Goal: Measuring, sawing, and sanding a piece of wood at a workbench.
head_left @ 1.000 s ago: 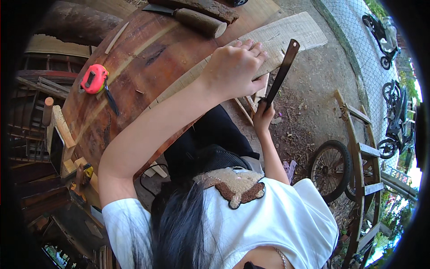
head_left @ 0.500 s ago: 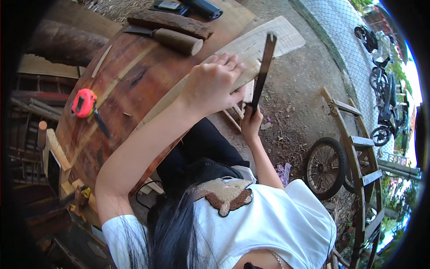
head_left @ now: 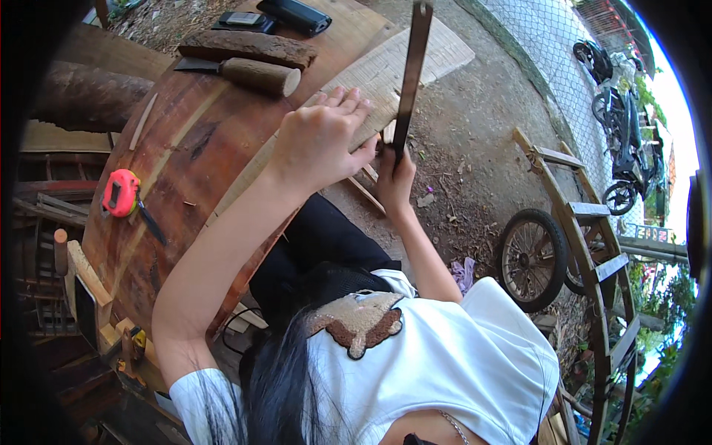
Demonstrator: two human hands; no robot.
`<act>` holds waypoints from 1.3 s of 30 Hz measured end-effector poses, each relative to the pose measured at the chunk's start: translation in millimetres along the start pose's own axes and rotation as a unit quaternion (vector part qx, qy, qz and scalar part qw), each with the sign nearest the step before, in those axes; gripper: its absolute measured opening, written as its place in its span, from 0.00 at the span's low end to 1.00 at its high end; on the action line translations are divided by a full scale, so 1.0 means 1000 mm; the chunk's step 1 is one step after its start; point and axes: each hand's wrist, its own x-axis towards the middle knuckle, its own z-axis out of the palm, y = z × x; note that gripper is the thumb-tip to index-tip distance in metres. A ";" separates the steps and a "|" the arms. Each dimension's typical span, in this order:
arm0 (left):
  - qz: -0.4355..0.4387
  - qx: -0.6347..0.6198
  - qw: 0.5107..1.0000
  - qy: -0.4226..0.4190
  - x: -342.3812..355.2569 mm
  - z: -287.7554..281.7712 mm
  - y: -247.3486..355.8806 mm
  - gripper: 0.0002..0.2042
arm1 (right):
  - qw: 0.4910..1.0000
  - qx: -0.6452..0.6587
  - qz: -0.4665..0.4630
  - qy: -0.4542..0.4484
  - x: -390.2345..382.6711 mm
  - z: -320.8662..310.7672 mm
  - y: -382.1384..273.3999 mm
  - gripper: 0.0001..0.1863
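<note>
My left hand (head_left: pixel 319 141) is pressed over a long pale wooden board (head_left: pixel 437 55), fingers curled across it, on a reddish wooden table (head_left: pixel 178 230). My right hand (head_left: pixel 397 182) grips a long, narrow dark saw-like blade (head_left: pixel 409 81) that stands steeply beside the board's near edge; its grip is mostly hidden in my fingers. Farther back lie a wooden-handled cleaver-like knife (head_left: pixel 259 76) and a rough bark-covered wood piece (head_left: pixel 245 46). A pink tape measure (head_left: pixel 122 189) rests at the left, with a dark strap attached.
Two black devices (head_left: pixel 293 16) lie at the table's back. Wood offcuts (head_left: pixel 89 271) and a log (head_left: pixel 89 96) are at left. To the right are a leaning wooden ladder (head_left: pixel 582 211), a spoked wheel (head_left: pixel 530 259), mesh fencing (head_left: pixel 526 41) and motorbikes (head_left: pixel 630 156).
The view has shifted, so the table appears lower and farther left. My right hand and the blade have risen relative to the board. My left hand stays on the board.
</note>
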 end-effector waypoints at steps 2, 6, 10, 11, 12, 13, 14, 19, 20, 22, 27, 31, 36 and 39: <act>0.011 -0.009 1.000 0.002 0.002 0.003 0.002 0.19 | 1.000 -0.010 0.016 0.000 0.014 -0.006 -0.025 0.05; 0.011 -0.027 0.999 -0.018 0.010 0.000 0.008 0.19 | 0.999 -0.048 -0.012 0.013 -0.013 -0.016 0.035 0.09; 0.024 -0.016 0.999 0.017 0.006 0.000 0.000 0.18 | 0.998 -0.032 -0.059 0.014 -0.035 -0.003 0.055 0.15; 0.013 -0.013 1.000 0.003 0.004 0.000 0.000 0.19 | 0.999 -0.026 -0.003 -0.021 -0.027 -0.006 0.028 0.10; 0.002 -0.010 1.000 -0.012 0.002 -0.001 0.001 0.20 | 1.000 -0.019 0.013 -0.019 -0.013 -0.007 0.001 0.08; 0.011 -0.017 1.000 -0.005 0.004 0.001 0.004 0.20 | 0.999 -0.013 0.029 -0.015 -0.003 -0.010 -0.012 0.07; 0.008 -0.024 1.000 -0.007 0.006 0.000 0.005 0.20 | 1.000 -0.016 0.022 -0.011 0.002 -0.010 -0.014 0.07; 0.020 -0.029 0.999 0.000 0.006 0.001 0.003 0.20 | 0.992 -0.055 -0.112 0.034 -0.016 -0.001 0.042 0.07; 0.013 -0.034 0.999 -0.004 0.005 0.001 0.004 0.20 | 0.991 -0.055 -0.117 0.035 -0.023 -0.001 0.044 0.07; 0.009 -0.039 0.999 -0.006 0.005 0.000 0.005 0.20 | 0.993 -0.039 -0.093 0.055 -0.033 -0.003 0.052 0.05; 0.002 -0.044 0.999 -0.005 0.003 -0.001 0.004 0.20 | 0.999 -0.012 -0.038 0.027 0.007 -0.005 -0.012 0.04; 0.019 -0.032 0.999 -0.003 0.005 0.000 0.002 0.20 | 0.997 -0.022 -0.060 0.032 -0.010 0.002 0.023 0.04; -0.009 -0.013 1.000 -0.027 0.002 -0.003 0.001 0.21 | 0.998 -0.047 -0.042 0.009 -0.021 0.001 0.031 0.09; 0.013 -0.018 1.000 -0.013 0.005 -0.001 0.004 0.20 | 0.998 -0.061 -0.007 0.017 0.014 -0.007 -0.014 0.10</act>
